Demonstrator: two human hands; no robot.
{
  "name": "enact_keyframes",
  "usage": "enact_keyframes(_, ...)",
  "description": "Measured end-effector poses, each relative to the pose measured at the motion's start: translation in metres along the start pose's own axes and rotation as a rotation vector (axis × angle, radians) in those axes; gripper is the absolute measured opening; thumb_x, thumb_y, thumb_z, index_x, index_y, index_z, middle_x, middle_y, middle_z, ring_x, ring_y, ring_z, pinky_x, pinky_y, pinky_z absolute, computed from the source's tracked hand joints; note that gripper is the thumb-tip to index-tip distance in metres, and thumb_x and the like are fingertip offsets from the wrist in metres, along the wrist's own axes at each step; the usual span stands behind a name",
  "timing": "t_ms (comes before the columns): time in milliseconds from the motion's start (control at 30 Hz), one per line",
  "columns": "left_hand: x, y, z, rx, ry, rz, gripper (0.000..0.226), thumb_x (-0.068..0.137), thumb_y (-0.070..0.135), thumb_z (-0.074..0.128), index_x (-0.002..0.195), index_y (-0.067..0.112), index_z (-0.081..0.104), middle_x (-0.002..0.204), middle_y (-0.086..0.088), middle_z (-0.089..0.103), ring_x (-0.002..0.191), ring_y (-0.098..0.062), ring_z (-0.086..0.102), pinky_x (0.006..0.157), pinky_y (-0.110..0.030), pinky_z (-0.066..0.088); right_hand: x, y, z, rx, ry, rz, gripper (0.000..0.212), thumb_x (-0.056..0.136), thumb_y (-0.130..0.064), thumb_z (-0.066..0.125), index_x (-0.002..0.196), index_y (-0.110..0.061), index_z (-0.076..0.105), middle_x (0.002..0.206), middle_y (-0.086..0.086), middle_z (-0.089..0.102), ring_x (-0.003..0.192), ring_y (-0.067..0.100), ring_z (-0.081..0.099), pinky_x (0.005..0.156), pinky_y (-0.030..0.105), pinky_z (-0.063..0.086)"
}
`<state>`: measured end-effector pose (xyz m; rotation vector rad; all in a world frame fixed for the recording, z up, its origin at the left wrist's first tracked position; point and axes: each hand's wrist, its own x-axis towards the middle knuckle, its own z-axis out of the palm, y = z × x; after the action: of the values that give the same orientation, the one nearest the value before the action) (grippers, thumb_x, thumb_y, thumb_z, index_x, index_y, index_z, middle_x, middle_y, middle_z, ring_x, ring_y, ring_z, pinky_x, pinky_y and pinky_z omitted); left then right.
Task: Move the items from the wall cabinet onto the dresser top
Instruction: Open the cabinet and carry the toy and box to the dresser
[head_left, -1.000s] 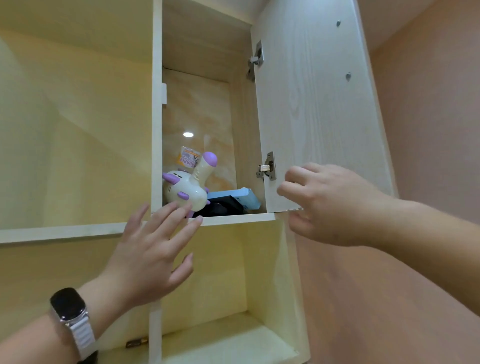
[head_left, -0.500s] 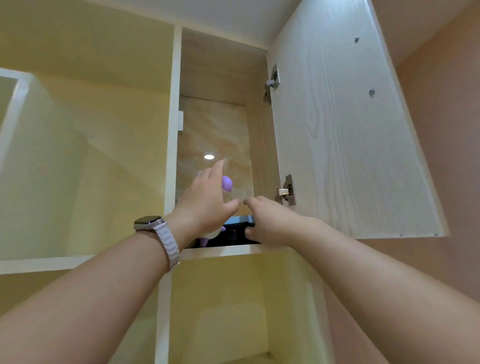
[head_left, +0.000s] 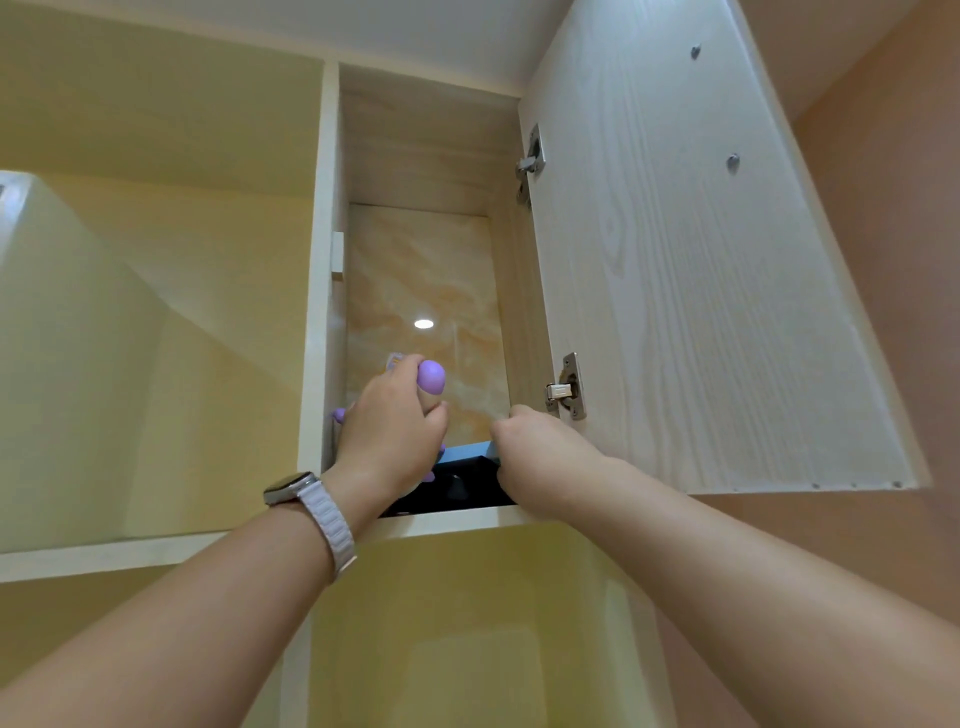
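Both hands reach up into the open wall cabinet (head_left: 410, 156). My left hand (head_left: 392, 436) is closed around a cream toy with purple knobs (head_left: 431, 376); most of the toy is hidden behind the hand. My right hand (head_left: 540, 462) grips the right end of a light blue box (head_left: 462, 451) that lies on a black item (head_left: 457, 488) on the cabinet floor. A small orange-and-white packet (head_left: 395, 361) peeks out behind the left hand's fingers.
The cabinet door (head_left: 675, 270) stands swung open to the right, with two metal hinges (head_left: 566, 387). A yellow open shelf bay (head_left: 156, 312) lies to the left and another bay (head_left: 457, 623) below. A pink wall (head_left: 883, 260) is at the right.
Both hands went from outside the cabinet into it. The left hand closed on the toy; the right left the door edge and took hold of the blue box.
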<state>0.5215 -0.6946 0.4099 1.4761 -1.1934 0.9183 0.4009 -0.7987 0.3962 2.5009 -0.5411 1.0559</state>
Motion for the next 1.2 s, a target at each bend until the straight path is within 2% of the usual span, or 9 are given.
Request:
enact_keyframes(133, -0.003, -0.001, 0.000, 0.187, 0.025, 0.054, 0.014, 0.088, 0.030, 0.044, 0.100, 0.035, 0.043, 0.092, 0.006, 0.062, 0.067, -0.019, 0.070, 0.050, -0.042, 0.057, -0.002, 0.002, 0.003, 0.042, 0.094, -0.021, 0.010, 0.090, -0.012, 0.048, 0.087, -0.015, 0.039, 0.087, 0.005, 0.040, 0.086, 0.031, 0.054, 0.062, 0.035, 0.037)
enact_keyframes(400, -0.009, 0.018, -0.011, 0.411, 0.149, 0.157, 0.015, 0.093, 0.032, 0.047, 0.107, 0.028, 0.045, 0.085, 0.011, 0.063, 0.057, -0.019, 0.061, 0.066, -0.039, 0.050, -0.010, 0.000, -0.008, 0.200, 0.307, 0.031, 0.017, 0.086, -0.029, 0.050, 0.097, -0.016, 0.046, 0.096, 0.001, 0.054, 0.085, 0.028, 0.055, 0.062, 0.034, 0.038)
enact_keyframes(500, -0.014, 0.026, -0.022, 0.400, 0.162, 0.200, 0.019, 0.094, 0.030, 0.049, 0.112, 0.032, 0.047, 0.071, 0.022, 0.053, 0.047, 0.001, 0.049, 0.056, -0.027, 0.038, -0.014, 0.000, -0.013, 0.246, 0.329, 0.058, 0.017, 0.085, -0.029, 0.050, 0.095, -0.017, 0.044, 0.092, 0.000, 0.055, 0.080, 0.028, 0.055, 0.060, 0.034, 0.038)
enact_keyframes(567, -0.017, 0.029, -0.028, 0.377, 0.166, 0.222, 0.021, 0.094, 0.028, 0.050, 0.114, 0.035, 0.048, 0.069, 0.026, 0.053, 0.047, 0.005, 0.050, 0.053, -0.026, 0.037, -0.018, 0.001, -0.015, 0.245, 0.349, 0.073, 0.017, 0.085, -0.028, 0.049, 0.094, -0.016, 0.043, 0.086, 0.000, 0.056, 0.078, 0.029, 0.055, 0.057, 0.033, 0.036)
enact_keyframes(767, -0.024, 0.032, -0.035, 0.333, 0.202, 0.273, 0.021, 0.093, 0.030, 0.052, 0.114, 0.030, 0.051, 0.076, 0.018, 0.055, 0.050, -0.009, 0.055, 0.055, -0.033, 0.050, -0.038, 0.002, -0.023, 0.311, 0.410, 0.082, 0.020, 0.088, -0.028, 0.051, 0.093, -0.013, 0.038, 0.076, 0.005, 0.053, 0.072, 0.033, 0.053, 0.052, 0.034, 0.034)
enact_keyframes(900, -0.033, 0.031, -0.036, 0.316, 0.238, 0.326, 0.025, 0.092, 0.026, 0.057, 0.117, 0.029, 0.053, 0.080, 0.047, 0.052, 0.044, 0.006, 0.051, 0.051, -0.022, 0.032, -0.060, 0.000, -0.021, 0.342, 0.527, 0.074, 0.021, 0.090, -0.030, 0.051, 0.099, -0.013, 0.043, 0.085, 0.005, 0.059, 0.073, 0.034, 0.056, 0.055, 0.035, 0.038)
enact_keyframes(1000, -0.038, 0.035, -0.039, 0.300, 0.281, 0.349, 0.028, 0.091, 0.026, 0.059, 0.119, 0.025, 0.054, 0.068, 0.028, 0.053, 0.050, -0.008, 0.045, 0.055, -0.024, 0.032, -0.077, -0.004, -0.013, 0.397, 0.596, 0.093, 0.021, 0.090, -0.028, 0.054, 0.099, -0.012, 0.043, 0.081, 0.002, 0.057, 0.071, 0.031, 0.053, 0.056, 0.035, 0.031)
enact_keyframes(1133, -0.054, 0.043, -0.046, 0.251, 0.306, 0.406, 0.027, 0.092, 0.019, 0.060, 0.116, 0.027, 0.052, 0.077, 0.054, 0.049, 0.058, 0.015, 0.052, 0.057, -0.002, 0.031, -0.094, -0.007, -0.002, 0.729, 0.583, 0.207, 0.023, 0.089, -0.021, 0.058, 0.099, -0.014, 0.039, 0.083, 0.003, 0.055, 0.075, 0.027, 0.052, 0.060, 0.037, 0.039)
enact_keyframes(1200, -0.066, 0.048, -0.050, 0.237, 0.310, 0.446, 0.027, 0.092, 0.017, 0.061, 0.111, 0.032, 0.048, 0.076, 0.057, 0.046, 0.055, 0.016, 0.053, 0.059, 0.002, 0.031, -0.101, -0.008, 0.005, 0.840, 0.597, 0.251, 0.027, 0.087, -0.018, 0.061, 0.105, -0.016, 0.041, 0.093, 0.001, 0.055, 0.082, 0.023, 0.052, 0.065, 0.036, 0.042)
